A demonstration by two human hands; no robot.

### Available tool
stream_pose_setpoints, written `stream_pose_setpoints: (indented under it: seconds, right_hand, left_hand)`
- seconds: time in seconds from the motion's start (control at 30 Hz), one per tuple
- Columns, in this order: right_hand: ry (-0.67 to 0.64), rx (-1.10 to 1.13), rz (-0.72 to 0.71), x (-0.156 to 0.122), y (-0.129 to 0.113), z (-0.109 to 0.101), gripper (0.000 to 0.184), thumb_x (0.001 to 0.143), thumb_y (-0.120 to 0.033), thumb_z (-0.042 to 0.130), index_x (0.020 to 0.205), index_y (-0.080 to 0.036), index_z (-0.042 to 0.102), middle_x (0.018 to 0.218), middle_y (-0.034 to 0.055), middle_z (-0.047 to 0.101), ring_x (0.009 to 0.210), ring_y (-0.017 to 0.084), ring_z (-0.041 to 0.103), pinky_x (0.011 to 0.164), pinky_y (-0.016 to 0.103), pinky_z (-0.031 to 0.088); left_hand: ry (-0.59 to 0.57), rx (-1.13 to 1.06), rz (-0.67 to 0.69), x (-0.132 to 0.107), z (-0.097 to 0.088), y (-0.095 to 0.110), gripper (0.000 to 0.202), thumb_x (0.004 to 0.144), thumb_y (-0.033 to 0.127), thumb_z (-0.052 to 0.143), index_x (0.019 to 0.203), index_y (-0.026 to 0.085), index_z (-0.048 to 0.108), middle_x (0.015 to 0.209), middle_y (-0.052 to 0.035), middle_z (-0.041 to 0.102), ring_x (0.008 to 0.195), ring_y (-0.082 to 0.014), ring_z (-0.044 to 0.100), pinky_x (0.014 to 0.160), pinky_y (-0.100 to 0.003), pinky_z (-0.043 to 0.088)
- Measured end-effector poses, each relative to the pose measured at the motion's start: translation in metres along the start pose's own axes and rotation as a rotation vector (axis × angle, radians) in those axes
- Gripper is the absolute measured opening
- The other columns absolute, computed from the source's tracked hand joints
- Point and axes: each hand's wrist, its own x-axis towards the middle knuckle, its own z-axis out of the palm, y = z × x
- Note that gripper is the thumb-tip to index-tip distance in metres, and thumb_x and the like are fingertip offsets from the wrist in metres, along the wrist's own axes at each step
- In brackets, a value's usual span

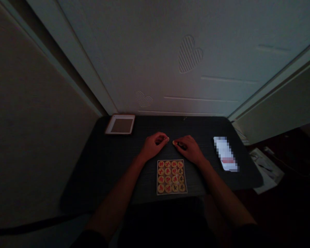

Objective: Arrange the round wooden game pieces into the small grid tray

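My left hand (155,144) is closed in a pinch above the dark table, with a small pale round piece (167,138) at its fingertips. It looks like a Chinese chess piece. Facing it, my right hand (189,147) pinches a second Chinese chess piece (174,142). A narrow gap separates the two hands. Nearer to me lies a square box (157,177) filled with rows of round wooden Chinese chess pieces (167,171). Most bear red characters, while several at the right and lower right have black ones. The faces of the held pieces are too small to read.
At the table's (93,172) back left lies a white tray-like box (122,125) with a brown rim. A lit phone (225,153), blurred out, rests at the right. Behind the table rises a pale panel (144,51) with raised hearts. Papers (267,170) lie beyond the right edge.
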Motion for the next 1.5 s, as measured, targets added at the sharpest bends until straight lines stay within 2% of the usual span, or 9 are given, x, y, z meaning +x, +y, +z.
stream_pose_setpoints:
  seconds: [0.17,0.43,0.7,1.03,1.5]
  right_hand:
    - [-0.007,-0.007,0.017,0.0,0.003,0.002,0.018,0.093,-0.033,0.068,0.11,-0.027,0.072,0.1,0.0039,0.076,0.093,0.023,0.065,0.088,0.04,0.049]
    - [-0.006,0.007,0.028,0.0,0.0,0.0,0.018,0.094,-0.034,0.067,0.11,-0.028,0.072,0.098,0.0036,0.076,0.093,0.023,0.064,0.088,0.039,0.049]
    - [-0.012,0.004,0.033,0.0,0.001,0.0,0.02,0.095,-0.036,0.066,0.111,-0.027,0.072,0.099,0.0047,0.075,0.095,0.023,0.065,0.089,0.04,0.049]
    - [-0.013,0.011,0.022,0.0,0.001,0.0,0.02,0.095,-0.035,0.066,0.112,-0.028,0.072,0.102,0.004,0.076,0.095,0.023,0.065,0.089,0.041,0.049]
    - [-0.002,0.008,0.016,-0.001,0.003,0.001,0.019,0.093,-0.031,0.069,0.111,-0.027,0.071,0.103,0.0045,0.075,0.097,0.024,0.065,0.09,0.041,0.049]
  left_hand:
    - [-0.048,0.025,0.078,0.0,-0.002,0.001,0.02,0.095,0.032,0.06,0.107,0.022,0.072,0.105,-0.0058,0.072,0.091,-0.0169,0.073,0.082,-0.031,0.062]
    - [-0.078,0.0,0.053,-0.001,0.0,-0.004,0.024,0.089,0.024,0.065,0.112,0.022,0.069,0.11,-0.0058,0.07,0.09,-0.0156,0.073,0.081,-0.03,0.063]
    - [-0.102,-0.02,0.013,-0.001,-0.001,-0.005,0.026,0.087,0.027,0.068,0.113,0.021,0.067,0.108,-0.0048,0.073,0.09,-0.0166,0.074,0.084,-0.032,0.063]
    - [-0.067,0.075,0.0,-0.002,-0.001,0.007,0.027,0.087,0.038,0.069,0.109,0.022,0.066,0.097,-0.0032,0.076,0.083,-0.0172,0.072,0.075,-0.031,0.06]
    - [-0.118,0.2,0.044,-0.002,-0.003,0.007,0.025,0.088,0.034,0.067,0.111,0.025,0.067,0.102,-0.001,0.075,0.085,-0.0165,0.07,0.076,-0.03,0.056]
